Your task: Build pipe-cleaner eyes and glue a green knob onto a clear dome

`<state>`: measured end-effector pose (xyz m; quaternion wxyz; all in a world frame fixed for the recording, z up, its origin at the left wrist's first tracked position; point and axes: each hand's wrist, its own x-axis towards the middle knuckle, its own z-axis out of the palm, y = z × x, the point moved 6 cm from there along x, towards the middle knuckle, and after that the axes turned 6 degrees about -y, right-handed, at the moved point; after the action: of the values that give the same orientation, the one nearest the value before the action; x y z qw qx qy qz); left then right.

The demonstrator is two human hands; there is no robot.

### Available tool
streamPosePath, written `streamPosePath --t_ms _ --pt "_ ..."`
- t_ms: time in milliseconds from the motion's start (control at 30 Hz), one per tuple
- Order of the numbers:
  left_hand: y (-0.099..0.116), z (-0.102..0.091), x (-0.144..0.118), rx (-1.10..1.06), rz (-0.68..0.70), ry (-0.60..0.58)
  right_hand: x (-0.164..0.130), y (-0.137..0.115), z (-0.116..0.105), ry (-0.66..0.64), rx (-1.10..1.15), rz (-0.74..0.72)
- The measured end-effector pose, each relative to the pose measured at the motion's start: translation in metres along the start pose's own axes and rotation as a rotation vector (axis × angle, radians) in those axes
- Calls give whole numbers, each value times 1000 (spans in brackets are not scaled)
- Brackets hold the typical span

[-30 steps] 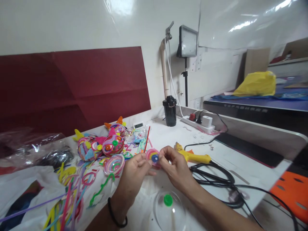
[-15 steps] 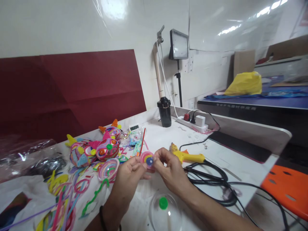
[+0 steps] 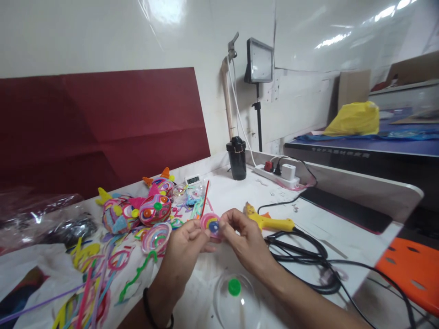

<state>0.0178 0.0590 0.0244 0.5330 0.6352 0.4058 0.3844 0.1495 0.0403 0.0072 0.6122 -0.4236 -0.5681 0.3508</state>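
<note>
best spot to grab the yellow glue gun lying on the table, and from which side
Probably by the long yellow body of the glue gun, coming down from above. It lies flat on the white table with its top side clear, while black cables crowd its right end and the right hand sits close by on the left.

A single head-worn camera looks forward and down, close over the white table (image 3: 329, 228).

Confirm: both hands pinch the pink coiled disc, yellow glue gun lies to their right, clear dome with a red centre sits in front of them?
Not quite. In the head view the clear dome has a green centre, not red. The rest stands: left hand and right hand pinch the pink coiled disc, with the yellow glue gun to their right.
</note>
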Motion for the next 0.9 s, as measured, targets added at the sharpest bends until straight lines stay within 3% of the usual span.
streamPosePath --t_ms 300,900 --pt "-2 -1 0 17 -1 15 1 0 1 -48 56 24" --pt "-1 7 -4 -34 12 -16 1 6 -2 -20 22 -16"
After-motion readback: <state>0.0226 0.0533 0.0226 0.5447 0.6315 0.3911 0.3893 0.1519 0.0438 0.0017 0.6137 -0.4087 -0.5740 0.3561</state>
